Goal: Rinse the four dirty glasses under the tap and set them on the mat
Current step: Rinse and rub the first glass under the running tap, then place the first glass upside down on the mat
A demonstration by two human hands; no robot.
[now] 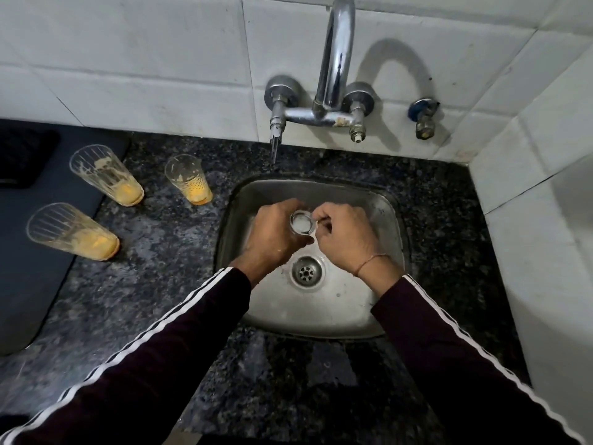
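One glass (pixel 301 222) over sink (pixel 390 216), wrapped in left hand (pixel 272 234) grip; right hand (pixel 345 234) fingers pinching rim.

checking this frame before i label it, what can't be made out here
- Glass in the sink, head view: only its rim shows; the left hand wraps its body, so how clean it is cannot be told.
- Right hand: its fingertips at the rim are blurred and hidden.
- Tap: the spout's mouth is cut off by the top edge.
- Mat: runs off the left edge.
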